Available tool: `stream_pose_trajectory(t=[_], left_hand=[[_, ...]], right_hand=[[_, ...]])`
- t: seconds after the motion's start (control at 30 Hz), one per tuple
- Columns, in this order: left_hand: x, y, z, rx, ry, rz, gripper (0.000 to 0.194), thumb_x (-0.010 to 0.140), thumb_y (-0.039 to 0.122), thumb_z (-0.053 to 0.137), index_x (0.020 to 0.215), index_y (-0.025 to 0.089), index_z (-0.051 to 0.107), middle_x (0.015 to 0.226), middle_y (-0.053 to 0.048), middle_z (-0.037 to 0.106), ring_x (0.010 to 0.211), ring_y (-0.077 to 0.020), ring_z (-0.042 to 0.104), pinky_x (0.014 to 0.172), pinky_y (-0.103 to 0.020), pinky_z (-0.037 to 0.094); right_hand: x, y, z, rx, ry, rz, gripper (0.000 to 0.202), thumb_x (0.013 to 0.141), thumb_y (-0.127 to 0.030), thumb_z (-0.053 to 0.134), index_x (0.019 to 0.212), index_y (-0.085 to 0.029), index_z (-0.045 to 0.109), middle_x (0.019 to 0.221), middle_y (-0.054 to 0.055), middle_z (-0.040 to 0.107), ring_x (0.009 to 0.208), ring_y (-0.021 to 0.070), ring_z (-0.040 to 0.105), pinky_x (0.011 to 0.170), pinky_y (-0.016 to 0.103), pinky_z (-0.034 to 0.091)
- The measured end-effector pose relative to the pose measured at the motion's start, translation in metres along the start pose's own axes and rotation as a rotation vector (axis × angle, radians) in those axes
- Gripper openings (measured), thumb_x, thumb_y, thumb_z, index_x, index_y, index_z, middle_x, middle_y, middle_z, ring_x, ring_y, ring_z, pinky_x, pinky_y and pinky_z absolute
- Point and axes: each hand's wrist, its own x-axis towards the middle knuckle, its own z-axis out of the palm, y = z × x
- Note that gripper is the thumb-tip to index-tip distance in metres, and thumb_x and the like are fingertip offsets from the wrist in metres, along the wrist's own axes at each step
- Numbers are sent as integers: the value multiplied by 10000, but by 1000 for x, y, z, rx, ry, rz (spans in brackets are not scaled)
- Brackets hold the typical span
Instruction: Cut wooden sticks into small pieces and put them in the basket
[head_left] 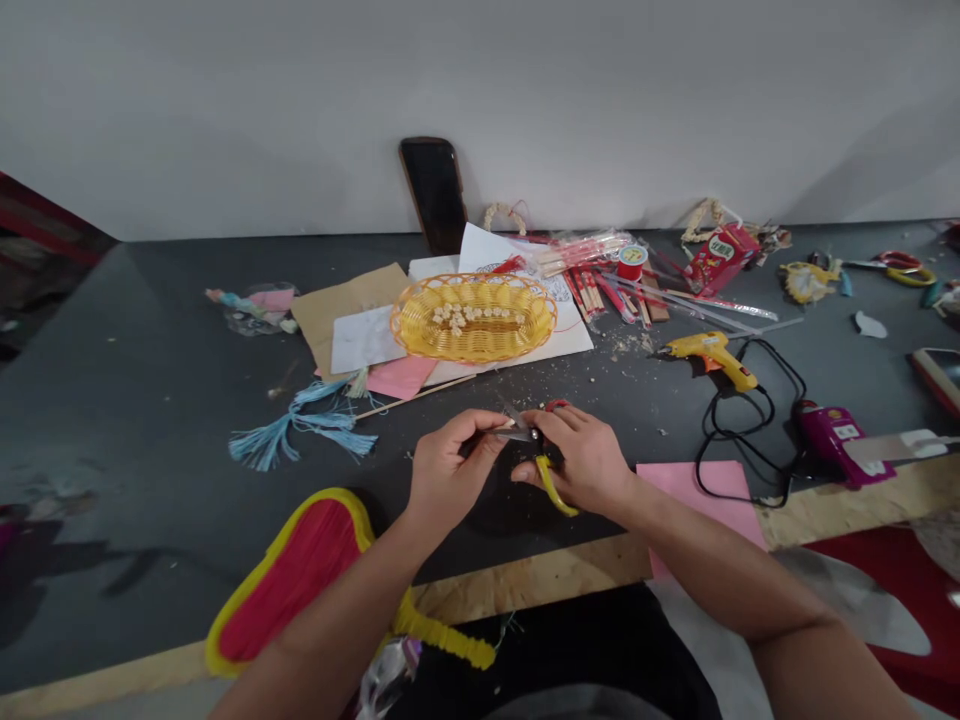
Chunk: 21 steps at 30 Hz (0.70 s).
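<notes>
My right hand (585,455) is closed around scissors (553,488) with a yellow and red handle, their blades apart and pointing left. The fingertips of my left hand (454,465) pinch together at the blades, on a small pale piece (508,425) too tiny to name. Just beyond my hands stands a yellow woven basket (405,335) with several small cream-coloured pieces (457,318) inside. A thin wooden stick (420,398) lies between the basket and my left hand. By my left forearm rests a red paddle-shaped piece (300,565) with a yellow fuzzy border and handle.
A blue tassel (307,425) lies at left. Papers (367,340) spread under the basket, and a phone (435,195) leans on the wall. To the right are a yellow glue gun (709,352) with a looping black cord, a purple device (844,445), pink paper (697,485) and a red box (721,258).
</notes>
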Motion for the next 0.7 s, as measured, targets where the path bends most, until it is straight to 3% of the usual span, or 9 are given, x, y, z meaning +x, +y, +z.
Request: stream_pose_trajectory(t=[0.4, 0.7], left_hand=[[0, 2, 2, 40, -44, -13, 150, 832, 252, 559, 865, 179, 685, 809, -21, 756, 731, -152, 705, 659, -213, 531], [-1, 1, 4, 68, -36, 1, 146, 832, 250, 552, 842, 182, 681, 775, -17, 753, 691, -153, 702, 616, -210, 525]], right_hand=[[-2, 0, 3, -7, -46, 28, 575, 850, -632, 515, 1184, -167, 568, 1014, 108, 684, 985, 248, 624, 881, 357, 499], [-4, -1, 7, -70, -22, 14, 574, 858, -625, 510, 1195, -166, 579, 971, 100, 705, 924, 243, 652, 832, 331, 503]])
